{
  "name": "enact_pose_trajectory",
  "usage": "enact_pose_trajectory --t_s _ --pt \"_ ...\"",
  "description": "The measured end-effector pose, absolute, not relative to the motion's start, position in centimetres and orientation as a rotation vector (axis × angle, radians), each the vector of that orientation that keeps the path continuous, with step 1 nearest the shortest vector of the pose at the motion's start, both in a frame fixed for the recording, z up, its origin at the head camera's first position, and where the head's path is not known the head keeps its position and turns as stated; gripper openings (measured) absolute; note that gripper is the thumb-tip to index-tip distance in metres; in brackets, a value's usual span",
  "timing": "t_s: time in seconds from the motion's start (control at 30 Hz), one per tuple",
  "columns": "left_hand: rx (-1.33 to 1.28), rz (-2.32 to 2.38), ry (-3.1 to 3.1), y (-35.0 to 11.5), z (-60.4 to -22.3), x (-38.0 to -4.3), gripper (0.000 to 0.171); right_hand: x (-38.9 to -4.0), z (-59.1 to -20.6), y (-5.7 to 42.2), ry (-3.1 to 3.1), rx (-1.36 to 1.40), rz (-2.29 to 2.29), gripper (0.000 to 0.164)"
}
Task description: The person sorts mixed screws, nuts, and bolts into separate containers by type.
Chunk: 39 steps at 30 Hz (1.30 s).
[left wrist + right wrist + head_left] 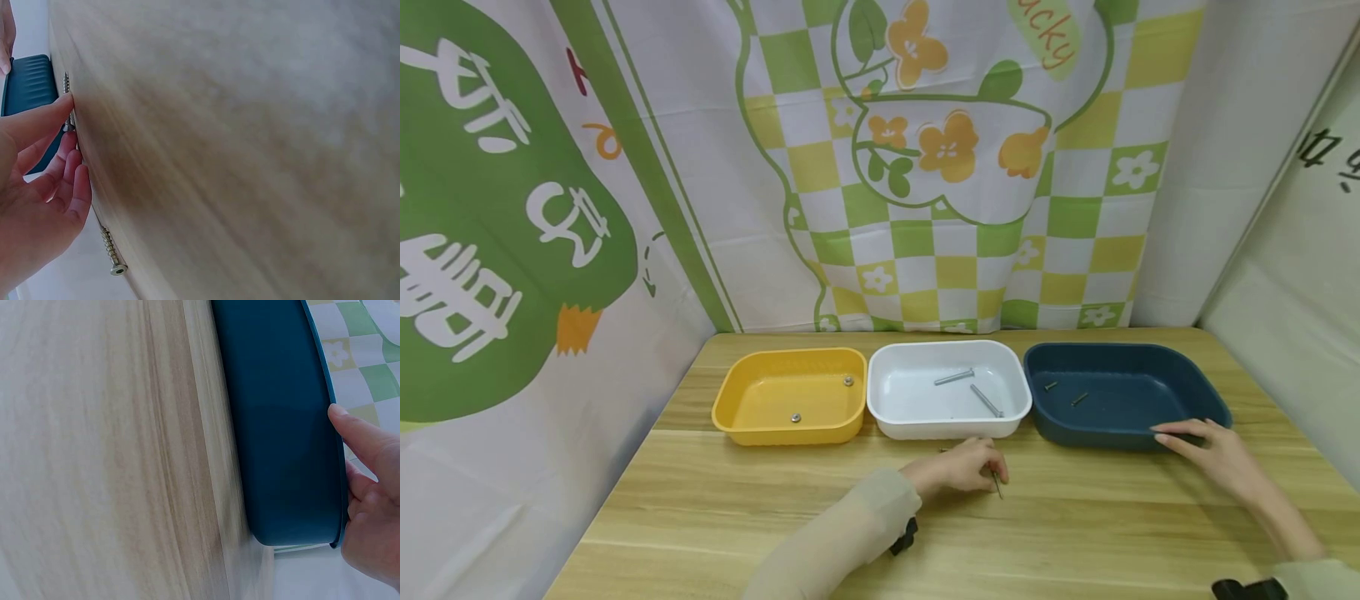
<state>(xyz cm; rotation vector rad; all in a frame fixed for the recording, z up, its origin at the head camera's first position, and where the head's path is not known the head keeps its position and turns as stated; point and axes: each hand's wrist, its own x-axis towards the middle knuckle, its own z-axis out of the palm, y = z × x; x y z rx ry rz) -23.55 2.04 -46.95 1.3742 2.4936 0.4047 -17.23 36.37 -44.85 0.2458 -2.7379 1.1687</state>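
My left hand (962, 467) is low over the table in front of the white tray, pinching a threaded screw (67, 84) between thumb and fingertips. On the tabletop beside that hand lies a second screw (110, 250), mostly hidden by the hand in the head view. At the right, my right hand (1217, 458) holds the near rim of the dark blue tray (1120, 437), with the thumb at the rim and other fingers partly hidden behind it. Inside the blue tray are two small screws, one (1079, 399) nearer the middle and one (1050, 386) by the left wall.
To the left of the blue tray stands a white tray (947, 429) with two long bolts (987, 401). Beside it, a yellow tray (790, 435) holds two small nuts (795, 417). The wooden table (700, 508) meets a patterned curtain (925, 275) behind the trays.
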Motion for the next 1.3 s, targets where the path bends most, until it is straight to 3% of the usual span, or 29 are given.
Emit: enact_pose_trajectory --t_s 1.3 --pt "1.343 0.296 2.511 1.99 -46.67 -23.20 0.005 -17.28 -45.04 36.45 -2.730 0.244 1.165 0.033"
